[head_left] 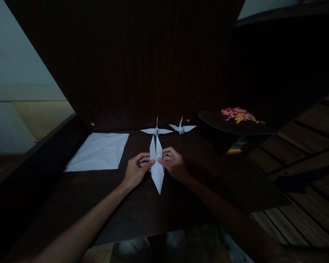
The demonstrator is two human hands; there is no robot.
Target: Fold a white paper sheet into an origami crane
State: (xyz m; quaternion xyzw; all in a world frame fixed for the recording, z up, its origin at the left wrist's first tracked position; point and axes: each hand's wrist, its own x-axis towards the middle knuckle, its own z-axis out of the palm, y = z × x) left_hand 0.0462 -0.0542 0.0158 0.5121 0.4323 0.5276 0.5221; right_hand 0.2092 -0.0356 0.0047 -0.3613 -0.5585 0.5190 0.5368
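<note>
And here, right at the centre of the frame, both hands are working at one folded white paper (158,174), a slim shape pointing a single tip towards the bottom of the frame and two tips towards the top, a narrow slit running between that upper pair. The left hand (137,168) is gripping its left edge, the thumb pressing on the front face and the fingers curling in at the side. The right hand (175,165) is mirroring that on the right edge, its thumb lying just across from the other. Both are pinching, and the paper is sitting between them above the dark worktop (131,215); whether it is touching the surface, I cannot tell.

Just above those upper tips, a paper crane (157,131) is spreading its wings, and a second crane (182,129) is standing close by on its right, both lining up near the back panel (142,62). Over at centre left, a creased white sheet (98,153) is lying flat. At centre right, a dark shelf (214,118) is carrying a pile of small colourful pieces (239,114), pinks and yellows showing brightly. Wooden slats (315,117) are filling the right side.
</note>
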